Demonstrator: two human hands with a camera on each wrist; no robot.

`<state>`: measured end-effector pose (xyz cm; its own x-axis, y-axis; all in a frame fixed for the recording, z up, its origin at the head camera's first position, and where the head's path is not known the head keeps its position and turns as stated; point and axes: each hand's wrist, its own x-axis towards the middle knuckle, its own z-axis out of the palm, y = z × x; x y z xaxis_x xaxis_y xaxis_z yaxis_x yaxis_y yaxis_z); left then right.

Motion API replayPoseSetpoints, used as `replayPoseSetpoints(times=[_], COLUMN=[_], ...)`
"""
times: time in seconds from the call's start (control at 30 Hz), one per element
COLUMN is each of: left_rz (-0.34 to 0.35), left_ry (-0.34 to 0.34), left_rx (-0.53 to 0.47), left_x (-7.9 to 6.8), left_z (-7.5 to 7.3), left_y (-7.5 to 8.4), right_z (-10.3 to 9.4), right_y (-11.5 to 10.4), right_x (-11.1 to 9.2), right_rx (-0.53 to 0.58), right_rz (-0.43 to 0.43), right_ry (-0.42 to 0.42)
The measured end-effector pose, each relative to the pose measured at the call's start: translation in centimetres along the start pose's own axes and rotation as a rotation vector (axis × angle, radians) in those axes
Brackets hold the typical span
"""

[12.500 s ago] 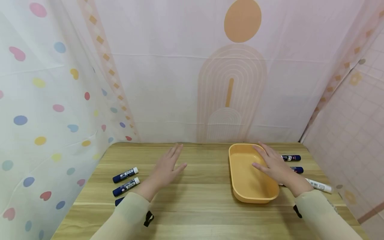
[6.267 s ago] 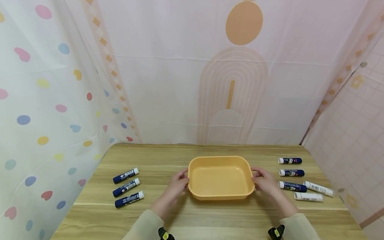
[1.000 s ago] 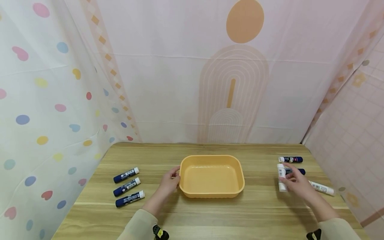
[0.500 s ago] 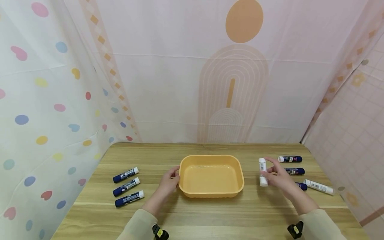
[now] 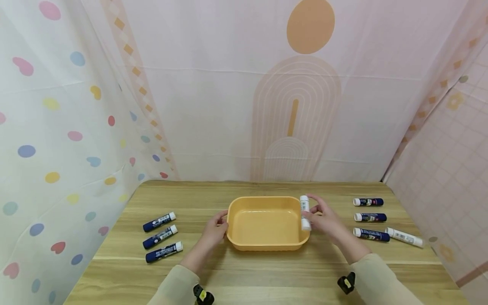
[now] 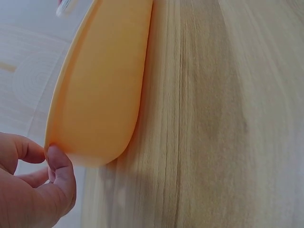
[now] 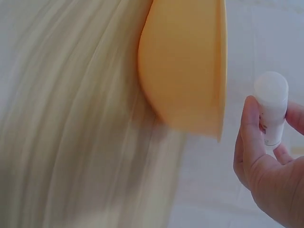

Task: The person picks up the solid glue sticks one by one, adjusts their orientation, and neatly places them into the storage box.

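Observation:
A shallow orange plastic tray (image 5: 267, 245) sits mid-table. My left hand (image 5: 214, 231) pinches its left rim between thumb and fingers; the left wrist view shows the thumb (image 6: 61, 164) on the rim. My right hand (image 5: 323, 216) holds a white glue stick (image 5: 304, 212) near the tray's right rim. In the right wrist view this glue stick (image 7: 272, 107) is gripped between thumb and fingers, apart from the tray wall (image 7: 183, 71). Its label is partly hidden by the fingers.
Three blue glue sticks with white caps (image 5: 160, 236) lie at the left of the wooden table (image 5: 259, 279). On the right lie three more blue glue sticks (image 5: 370, 217) and another white glue stick (image 5: 405, 237). A patterned curtain (image 5: 213, 127) hangs behind the table.
My right hand has carried the white glue stick leftward from the right-hand group to the tray's right rim. The left hand keeps its grip on the tray, which has hardly moved.

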<state>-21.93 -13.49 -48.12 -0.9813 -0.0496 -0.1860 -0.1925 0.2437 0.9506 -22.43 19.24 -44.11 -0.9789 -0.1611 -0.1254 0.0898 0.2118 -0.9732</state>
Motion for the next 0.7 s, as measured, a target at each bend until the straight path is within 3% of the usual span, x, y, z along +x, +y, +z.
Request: replayPoseSetpoints(times=[0.17,0.7], left_rz=[0.005,0.033], left_ry=[0.005,-0.002], left_rx=[0.004,-0.002], left_x=[-0.1,-0.1], left_z=[0.0,-0.1], left_y=[0.0,0.0], right_z=[2.5,8.9], right_y=[-0.7,-1.0], right_x=[0.7,3.2], right_rx=[0.041,0.042], right_rz=[-0.038,0.058], right_ry=[-0.049,-0.086])
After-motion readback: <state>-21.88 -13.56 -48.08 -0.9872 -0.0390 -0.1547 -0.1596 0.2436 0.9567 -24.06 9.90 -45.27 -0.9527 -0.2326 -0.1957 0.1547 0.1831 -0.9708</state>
